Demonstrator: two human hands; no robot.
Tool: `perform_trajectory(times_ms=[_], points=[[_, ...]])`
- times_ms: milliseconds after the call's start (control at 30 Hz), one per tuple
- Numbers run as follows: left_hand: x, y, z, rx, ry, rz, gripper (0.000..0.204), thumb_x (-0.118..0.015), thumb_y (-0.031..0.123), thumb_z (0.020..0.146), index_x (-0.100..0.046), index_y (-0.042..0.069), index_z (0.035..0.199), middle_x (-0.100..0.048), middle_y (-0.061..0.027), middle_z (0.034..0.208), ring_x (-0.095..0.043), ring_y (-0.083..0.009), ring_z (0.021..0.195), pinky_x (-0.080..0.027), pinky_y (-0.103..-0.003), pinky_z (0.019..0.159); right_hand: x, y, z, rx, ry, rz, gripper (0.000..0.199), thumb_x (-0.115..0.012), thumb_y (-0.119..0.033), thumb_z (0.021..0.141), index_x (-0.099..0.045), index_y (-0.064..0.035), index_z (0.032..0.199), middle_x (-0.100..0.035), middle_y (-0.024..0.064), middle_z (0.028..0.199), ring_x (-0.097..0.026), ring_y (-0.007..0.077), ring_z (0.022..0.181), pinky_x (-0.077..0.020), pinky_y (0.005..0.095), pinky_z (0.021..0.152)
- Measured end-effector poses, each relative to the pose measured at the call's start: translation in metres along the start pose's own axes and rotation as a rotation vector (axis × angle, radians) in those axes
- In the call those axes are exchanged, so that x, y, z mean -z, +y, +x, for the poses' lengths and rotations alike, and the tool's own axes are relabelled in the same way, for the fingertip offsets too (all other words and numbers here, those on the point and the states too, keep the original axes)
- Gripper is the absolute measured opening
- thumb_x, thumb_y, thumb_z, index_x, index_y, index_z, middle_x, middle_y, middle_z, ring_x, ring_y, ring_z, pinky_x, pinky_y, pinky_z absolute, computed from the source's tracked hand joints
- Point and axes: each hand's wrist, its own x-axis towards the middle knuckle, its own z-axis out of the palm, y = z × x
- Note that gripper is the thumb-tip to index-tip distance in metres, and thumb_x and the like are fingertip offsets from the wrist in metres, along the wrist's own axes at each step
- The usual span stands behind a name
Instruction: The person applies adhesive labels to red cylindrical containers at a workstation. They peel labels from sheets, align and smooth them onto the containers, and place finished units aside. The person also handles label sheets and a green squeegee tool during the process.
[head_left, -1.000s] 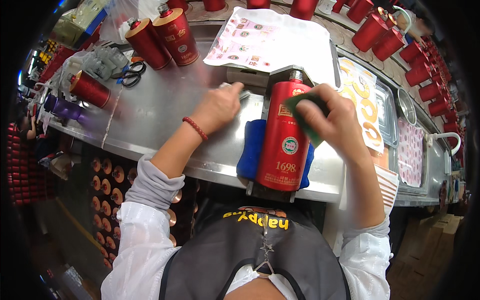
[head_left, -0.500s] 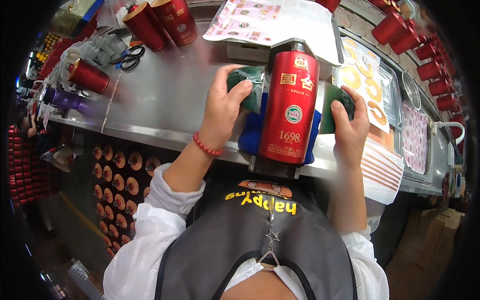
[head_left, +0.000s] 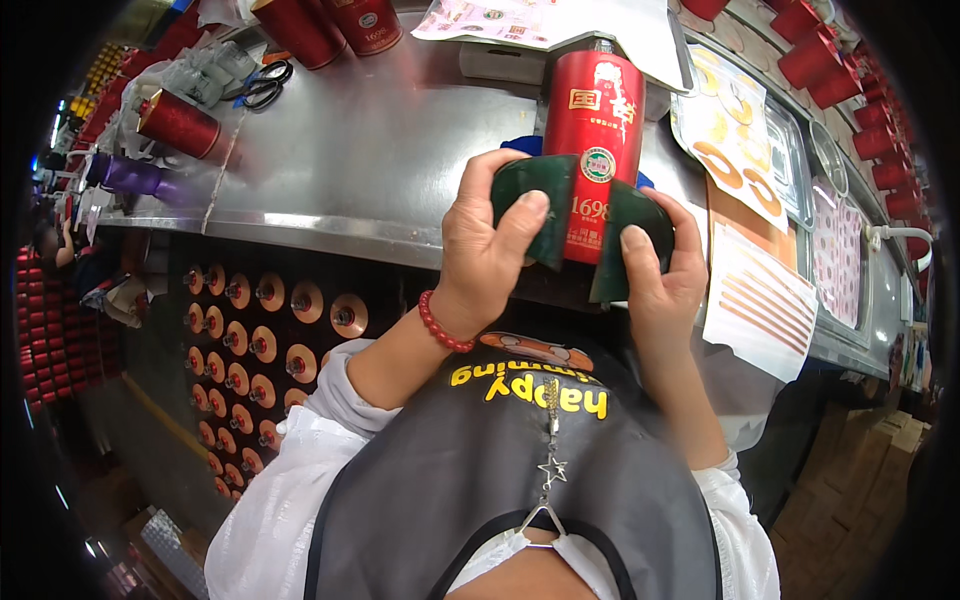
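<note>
A glossy red bottle (head_left: pixel 597 118) with gold print and a round green-and-white emblem lies on its side at the bench edge, its neck pointing away from me. A blue cloth (head_left: pixel 524 146) shows beside it, mostly hidden. My left hand (head_left: pixel 478 240) grips a dark green, smooth, round-backed pad (head_left: pixel 545 240) against the bottle's left side. On the opposite side, my right hand (head_left: pixel 668 262) holds a similar dark green pad (head_left: pixel 628 255), its edge over the bottle's lower right. Both thumbs lie on top of the pads. The bottle's base end is partly hidden between them.
Pink printed label sheets (head_left: pixel 520 22) lie on a white tray behind the bottle. Gold ring stickers (head_left: pixel 735 130) and brown strips (head_left: pixel 765 300) are at right. Black scissors (head_left: pixel 265 88), a red bottle (head_left: pixel 180 124) and a purple flask (head_left: pixel 128 175) stand or lie left.
Both hands have come inward and nearer to me, bringing the green pads from beside the bottle onto its lower sides. The view has shifted a little.
</note>
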Motion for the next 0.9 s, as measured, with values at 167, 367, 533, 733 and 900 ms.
perform_trajectory(times_ms=[167, 367, 533, 733, 900], points=[[0.012, -0.009, -0.005, 0.124, 0.035, -0.288, 0.032, -0.054, 0.010, 0.098, -0.044, 0.000, 0.127, -0.062, -0.0043, 0.107, -0.059, -0.0060, 0.090, -0.050, -0.021, 0.081, 0.018, 0.012, -0.007, -0.214, 0.070, 0.195, 0.033, -0.061, -0.006, 0.093, -0.054, 0.0009, 0.124, -0.063, 0.0079, 0.108, -0.058, 0.0128, 0.099, -0.0467, 0.0266, 0.089], [0.006, -0.004, 0.008, 0.038, -0.007, -0.074, 0.031, -0.058, 0.011, 0.098, -0.048, 0.001, 0.125, -0.063, -0.0033, 0.106, -0.058, -0.0047, 0.092, -0.049, -0.020, 0.080, 0.006, 0.000, 0.005, -0.015, -0.042, -0.011, 0.033, -0.064, -0.007, 0.091, -0.056, 0.0013, 0.122, -0.064, 0.0073, 0.104, -0.060, 0.0138, 0.095, -0.0484, 0.0277, 0.087], [0.018, -0.019, 0.013, 0.083, 0.049, -0.175, 0.029, -0.057, 0.011, 0.098, -0.049, 0.003, 0.125, -0.061, -0.0006, 0.100, -0.054, -0.0030, 0.086, -0.048, -0.020, 0.077, 0.029, 0.009, 0.026, 0.352, 0.001, -0.287, 0.031, -0.070, 0.001, 0.085, -0.062, -0.0041, 0.115, -0.065, 0.0096, 0.098, -0.061, 0.0222, 0.091, -0.0476, 0.0329, 0.082], [0.019, -0.025, 0.014, 0.093, 0.038, -0.227, 0.033, -0.056, 0.012, 0.098, -0.046, 0.000, 0.127, -0.065, -0.0060, 0.105, -0.061, -0.0083, 0.091, -0.051, -0.024, 0.082, 0.031, 0.018, 0.013, 0.783, -0.222, -0.363, 0.029, -0.071, -0.003, 0.062, -0.071, -0.0081, 0.091, -0.059, 0.0051, 0.088, -0.051, 0.0204, 0.073, -0.0364, 0.0359, 0.072], [0.016, -0.009, 0.009, 0.096, 0.016, -0.192, 0.032, -0.059, 0.010, 0.096, -0.049, 0.003, 0.126, -0.060, -0.0020, 0.104, -0.055, -0.0056, 0.088, -0.049, -0.022, 0.079, 0.046, 0.005, 0.011, 0.700, -0.366, -0.332, 0.028, -0.073, -0.004, 0.065, -0.070, -0.0084, 0.093, -0.060, 0.0048, 0.084, -0.052, 0.0210, 0.071, -0.0358, 0.0362, 0.072]])
